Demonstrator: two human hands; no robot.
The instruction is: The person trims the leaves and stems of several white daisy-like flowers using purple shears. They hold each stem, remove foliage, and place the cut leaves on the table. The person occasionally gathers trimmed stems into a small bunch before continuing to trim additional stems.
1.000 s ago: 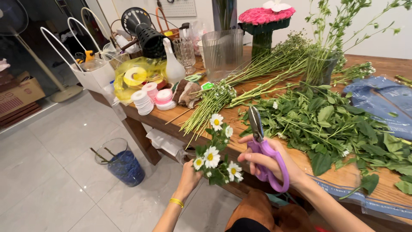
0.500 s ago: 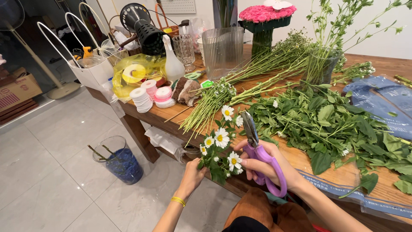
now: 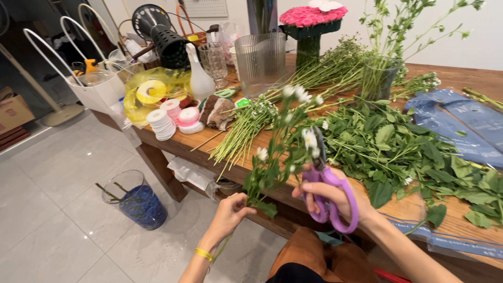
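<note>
The long wooden tabletop [image 3: 419, 209] lay strewn with cut leafy green stems [image 3: 398, 141]. Over its edge the left hand [image 3: 228, 212] pinched a white daisy sprig [image 3: 277, 157] low down, while the right hand [image 3: 335, 196] wrapped purple-handled scissors [image 3: 330, 183], blades near the stem; a slanted cut seemed wisest.

Scissors [image 3: 330, 194]: purple handles, dark blades. Daisy stem [image 3: 283, 152]: white blooms, green leaves. Wristband [image 3: 203, 254]: yellow. Table [image 3: 450, 78]: brown wood. Loose foliage [image 3: 398, 141]: green. Wrapping sheets [image 3: 461, 126]: blue. Ribbon spools [image 3: 173, 118]: white and pink. Plastic bag [image 3: 152, 91]: yellow, translucent. Flower box arrangement [image 3: 309, 18]: pink blooms, dark green base. Floor bucket [image 3: 135, 202]: clear, blue contents. Floor tiles [image 3: 52, 209]: light grey.
</note>
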